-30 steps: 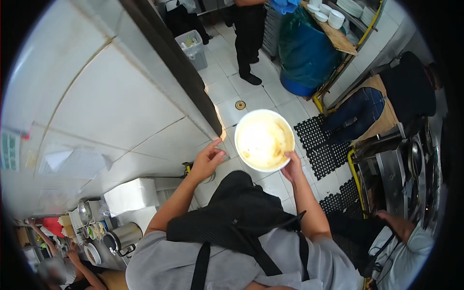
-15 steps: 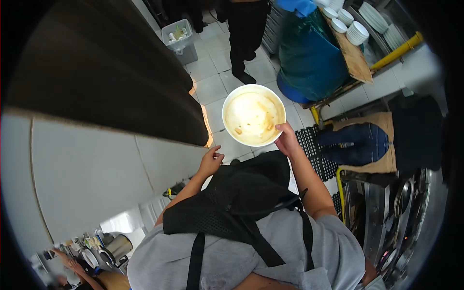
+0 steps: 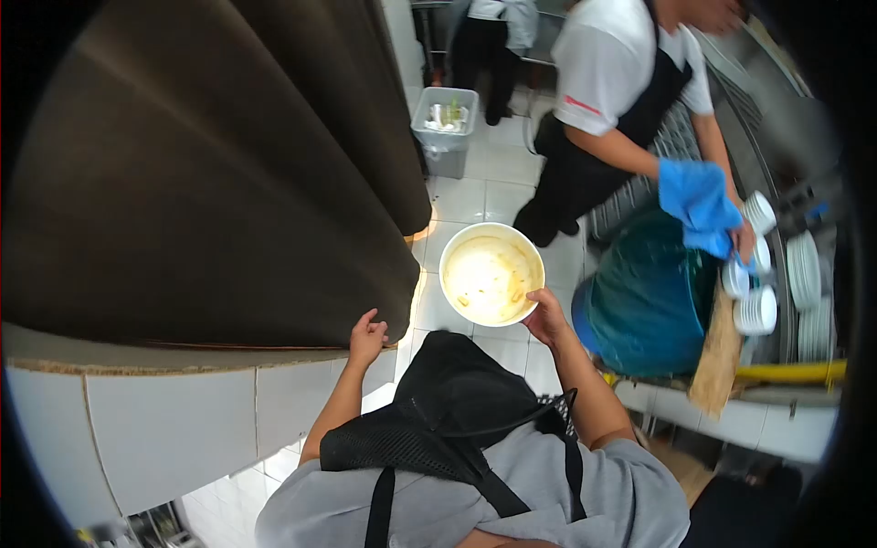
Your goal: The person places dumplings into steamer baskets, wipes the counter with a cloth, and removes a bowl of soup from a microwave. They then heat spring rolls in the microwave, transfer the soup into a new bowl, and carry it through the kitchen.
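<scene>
A round white bowl (image 3: 491,274) with brownish-yellow residue and a few scraps inside is held out in front of me. My right hand (image 3: 545,316) grips its lower right rim, thumb over the edge and fingers beneath. Off to the left, my left hand (image 3: 368,338) is in the air with its fingers apart and nothing in it. It is close to the hem of a dark brown curtain (image 3: 301,164).
A grey bin (image 3: 445,128) with waste stands ahead. A co-worker in a black apron (image 3: 630,137) holds a blue cloth (image 3: 699,205) above a large green-blue lined barrel (image 3: 639,292). White stacked bowls (image 3: 755,312) stand by a wooden board (image 3: 715,361) at right. A tiled wall (image 3: 174,429) is at left.
My view has advanced and turned, bringing the barrel and the co-worker with the cloth closer. The bowl stays in my right hand. My left hand is still free, near the curtain.
</scene>
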A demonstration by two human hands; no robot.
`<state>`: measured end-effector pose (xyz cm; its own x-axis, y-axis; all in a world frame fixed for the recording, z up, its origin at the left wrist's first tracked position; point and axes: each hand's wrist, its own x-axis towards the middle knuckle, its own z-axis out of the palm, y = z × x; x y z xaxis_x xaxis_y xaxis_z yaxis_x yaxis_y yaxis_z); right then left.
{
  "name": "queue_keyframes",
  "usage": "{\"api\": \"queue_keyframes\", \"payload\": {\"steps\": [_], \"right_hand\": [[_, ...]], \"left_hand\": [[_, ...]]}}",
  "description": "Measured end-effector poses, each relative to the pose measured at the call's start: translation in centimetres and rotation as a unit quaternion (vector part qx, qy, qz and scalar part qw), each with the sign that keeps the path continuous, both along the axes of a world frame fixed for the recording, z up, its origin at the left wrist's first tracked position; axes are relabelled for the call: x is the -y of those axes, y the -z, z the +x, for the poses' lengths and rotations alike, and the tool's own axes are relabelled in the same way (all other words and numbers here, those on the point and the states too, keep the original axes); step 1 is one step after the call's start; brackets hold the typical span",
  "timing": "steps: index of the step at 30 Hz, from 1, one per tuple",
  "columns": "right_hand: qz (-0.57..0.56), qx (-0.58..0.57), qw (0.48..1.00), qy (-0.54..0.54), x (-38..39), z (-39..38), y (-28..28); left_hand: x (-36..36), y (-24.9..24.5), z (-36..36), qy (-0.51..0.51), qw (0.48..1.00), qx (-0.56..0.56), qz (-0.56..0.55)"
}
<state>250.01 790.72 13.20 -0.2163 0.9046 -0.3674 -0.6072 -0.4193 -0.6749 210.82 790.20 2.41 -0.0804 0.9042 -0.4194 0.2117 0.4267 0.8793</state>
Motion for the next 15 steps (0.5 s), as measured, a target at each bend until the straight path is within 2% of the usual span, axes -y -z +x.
{"api": "queue_keyframes", "payload": {"steps": [3,7,9,11,12,13,15], "right_hand": [[-0.007,-0.028,0.999,-0.045,-7.4,0.2,1.5],[-0.013,-0.027,0.998,-0.049,-15.3,-1.3,0.9],[0.0,-0.02,0.999,-0.04,-19.1,-2.1,-0.5],[0.031,0.004,0.999,-0.012,-21.1,-2.1,-0.9],[0.027,0.001,1.0,0.003,-22.5,-1.9,-0.9],[0.045,0.019,0.999,0.003,-24.0,-1.2,0.1],[0.038,0.023,0.999,0.008,-26.7,-0.9,-2.1]], "left_hand": [[-4.1,-0.1,0.4,-0.064,0.998,0.016,-0.007],[-11.9,0.7,1.9,-0.059,0.997,0.054,-0.015],[-17.3,-0.6,2.7,0.003,0.998,0.061,-0.012],[-22.8,-0.1,3.3,0.058,0.993,0.059,0.086],[-25.8,-2.1,3.8,0.102,0.983,0.027,0.15],[-28.7,-4.0,4.5,0.103,0.98,0.038,0.166],[-34.5,-7.1,5.4,0.099,0.975,0.103,0.172]]}}
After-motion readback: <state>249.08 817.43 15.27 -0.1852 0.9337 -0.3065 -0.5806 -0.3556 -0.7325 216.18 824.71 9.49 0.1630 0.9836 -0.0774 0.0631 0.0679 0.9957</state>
